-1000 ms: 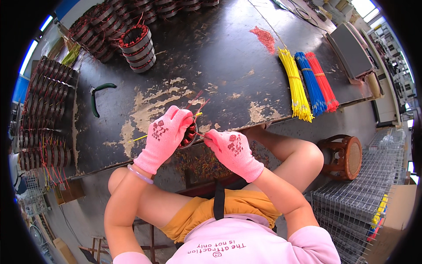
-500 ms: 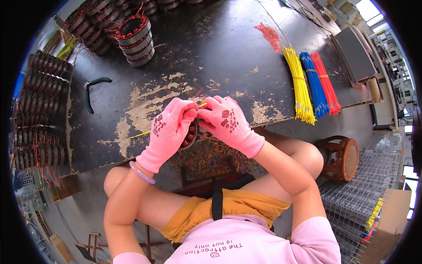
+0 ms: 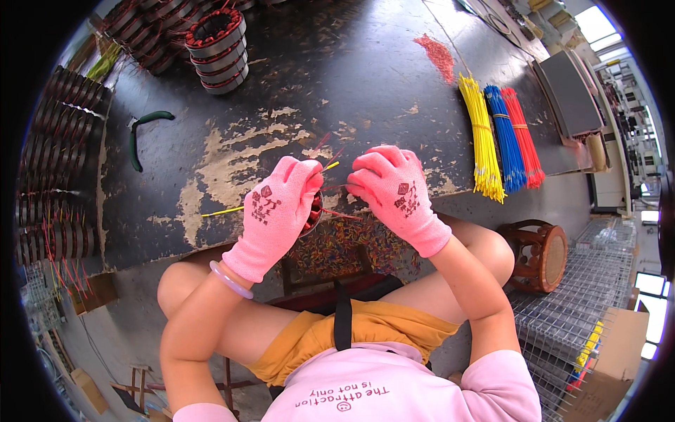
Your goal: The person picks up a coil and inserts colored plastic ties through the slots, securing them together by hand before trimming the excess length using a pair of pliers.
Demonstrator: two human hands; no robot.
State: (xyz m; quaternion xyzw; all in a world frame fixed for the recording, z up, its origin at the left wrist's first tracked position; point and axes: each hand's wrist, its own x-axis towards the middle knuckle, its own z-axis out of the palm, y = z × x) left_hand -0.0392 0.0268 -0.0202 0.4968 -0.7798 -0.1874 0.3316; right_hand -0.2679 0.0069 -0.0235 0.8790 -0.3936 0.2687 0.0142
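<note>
My left hand (image 3: 275, 211), in a pink work glove, is closed in a pinch on a yellow wire (image 3: 223, 211). One end of the wire sticks out past the fingertips, and the rest trails left over the table. Under that hand, at the table's near edge, sits a motor stator (image 3: 314, 215) with red windings, mostly hidden. My right hand (image 3: 395, 195), gloved alike, is a little way to the right with its fingers pinched together. A thin reddish lead runs from the stator side to those fingertips. Other fine red leads stick up beside the stator.
Stacked stators (image 3: 218, 53) stand at the back left, more along the left edge. Green-handled pliers (image 3: 137, 137) lie on the worn black table (image 3: 351, 70). Bundles of yellow (image 3: 479, 133), blue (image 3: 506, 137) and red wires (image 3: 522, 137) lie right. A wooden stool (image 3: 538, 254) stands right.
My right hand has moved right, away from my left, drawing a thin lead out between them. My left hand keeps the yellow wire, nearly in place.
</note>
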